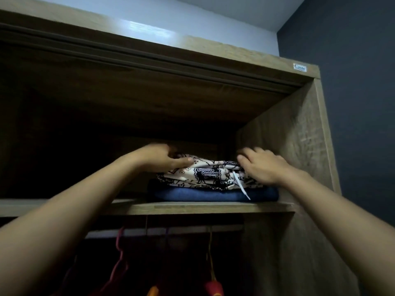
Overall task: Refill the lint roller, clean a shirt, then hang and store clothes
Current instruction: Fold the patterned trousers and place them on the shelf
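1. we are in the storing part of the task. the patterned garment (pixel 209 171) lies folded at the right end of the shelf (pixel 192 207), one layer up from the board, with a folded blue garment (pixel 203 194) lying directly on the shelf beneath it.
2. our left hand (pixel 159 158) is above the shelf at the left end of the pile. the thumb lies along the patterned cloth and the fingers curl round behind it, so it holds that end in a narrow grip.
3. our right hand (pixel 263 165) lies over the pile's right end, nearest the shelf's right corner. its fingers are spread and fairly straight, resting on the cloth rather than closing on it. the hand is blurred, so we cannot tell how firmly it presses.
4. a white drawstring (pixel 240 184) trails from the patterned garment down the front of the pile, and its tip ends just above the shelf's front edge.
5. below the shelf a rail (pixel 171 230) carries a pink hanger (pixel 119 253), and the space there is dark.
6. no lint roller shows anywhere around the shelf, so we cannot judge the earlier steps from here.
7. we judge the next move to be squaring the pile on the shelf, tucking the drawstring back from the front edge, then lifting both hands away gently. soft cloth may slide forward off the shelf if it is dragged.
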